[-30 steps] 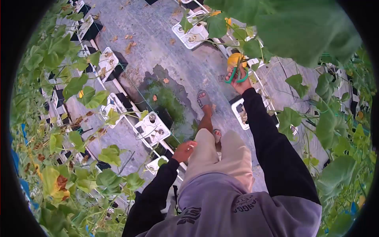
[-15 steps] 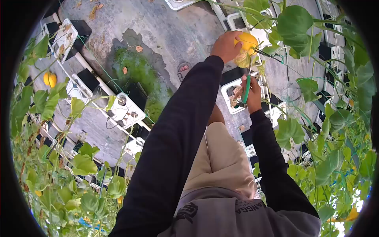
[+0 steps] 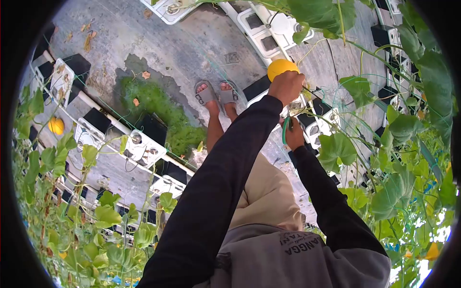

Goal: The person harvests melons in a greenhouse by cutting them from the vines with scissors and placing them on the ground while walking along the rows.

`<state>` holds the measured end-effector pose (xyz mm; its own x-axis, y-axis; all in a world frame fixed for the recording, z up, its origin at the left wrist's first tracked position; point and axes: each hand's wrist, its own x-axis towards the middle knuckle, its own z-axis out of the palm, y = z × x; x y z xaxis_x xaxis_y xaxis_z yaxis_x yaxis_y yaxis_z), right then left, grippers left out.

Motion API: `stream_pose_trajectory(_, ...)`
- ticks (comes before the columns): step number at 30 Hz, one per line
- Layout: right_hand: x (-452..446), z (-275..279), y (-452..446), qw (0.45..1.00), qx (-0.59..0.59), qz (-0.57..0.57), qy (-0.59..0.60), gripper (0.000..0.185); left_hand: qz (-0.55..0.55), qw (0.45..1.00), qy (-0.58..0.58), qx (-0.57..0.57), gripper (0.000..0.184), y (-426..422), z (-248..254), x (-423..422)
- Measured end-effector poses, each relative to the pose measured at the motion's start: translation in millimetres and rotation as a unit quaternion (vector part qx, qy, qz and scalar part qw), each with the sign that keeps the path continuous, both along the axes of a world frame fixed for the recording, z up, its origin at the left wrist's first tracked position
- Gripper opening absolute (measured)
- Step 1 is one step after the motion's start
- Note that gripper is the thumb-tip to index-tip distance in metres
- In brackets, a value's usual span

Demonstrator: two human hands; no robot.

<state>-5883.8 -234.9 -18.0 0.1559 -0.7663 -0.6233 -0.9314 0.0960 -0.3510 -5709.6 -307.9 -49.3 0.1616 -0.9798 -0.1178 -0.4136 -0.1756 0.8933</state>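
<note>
My left hand (image 3: 286,88) is closed at the near end of a round yellow melon (image 3: 281,67). Its fingers curl around the stem side, so the exact grip is partly hidden. Just below, my right hand (image 3: 295,133) is wrapped around green-handled pruning shears (image 3: 285,131). The shears point up toward my left hand, and their blades are mostly hidden. A thin vine (image 3: 321,116) runs off to the right from beside my left hand.
White planter boxes (image 3: 152,148) on pipes line both sides. Large leaves (image 3: 337,150) and green strings hang at right. Another yellow melon (image 3: 56,126) hangs at far left. My sandaled feet (image 3: 206,93) stand beside a mossy wet patch (image 3: 158,108).
My left hand has shifted from the melon's left side to its near end. The melon sits lower and further left in view. My right hand has moved left with the shears.
</note>
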Motion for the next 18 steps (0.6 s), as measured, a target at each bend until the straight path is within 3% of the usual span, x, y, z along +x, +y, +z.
stream_pose_trajectory(3, -22, 7, 4, 0.997, -0.063, -0.034, -0.012, 0.04, 0.058, 0.997, -0.038, 0.036, 0.011, 12, -9, -17)
stream_pose_trajectory(8, -41, -16, -15, 0.991, -0.13, 0.034, -0.004, 0.046, -0.023, 0.984, -0.08, 0.16, 0.008, 46, -29, -23)
stream_pose_trajectory(11, -47, -27, -20, 0.994, -0.088, 0.051, 0.029, 0.046, -0.045, 0.983, -0.042, 0.172, 0.015, 63, -41, -35)
stream_pose_trajectory(12, -42, -19, -26, 0.996, -0.026, 0.052, 0.067, 0.046, -0.06, 0.982, -0.037, 0.173, 0.015, 70, -49, -41)
stream_pose_trajectory(13, -40, -17, -30, 0.992, -0.027, 0.094, 0.079, 0.045, -0.065, 0.969, -0.022, 0.236, 0.019, 76, -57, -47)
stream_pose_trajectory(15, -40, -19, -34, 0.979, -0.026, 0.161, 0.123, 0.04, -0.182, 0.948, 0.013, 0.259, 0.022, 86, -55, -41)
stream_pose_trajectory(16, -39, -21, -36, 0.978, -0.025, 0.166, 0.121, 0.04, -0.126, 0.962, 0.046, 0.239, 0.025, 94, -51, -42)
stream_pose_trajectory(18, -43, -32, -39, 0.937, -0.177, 0.302, 0.005, 0.041, -0.094, 0.971, 0.066, 0.21, 0.029, 105, -34, -36)
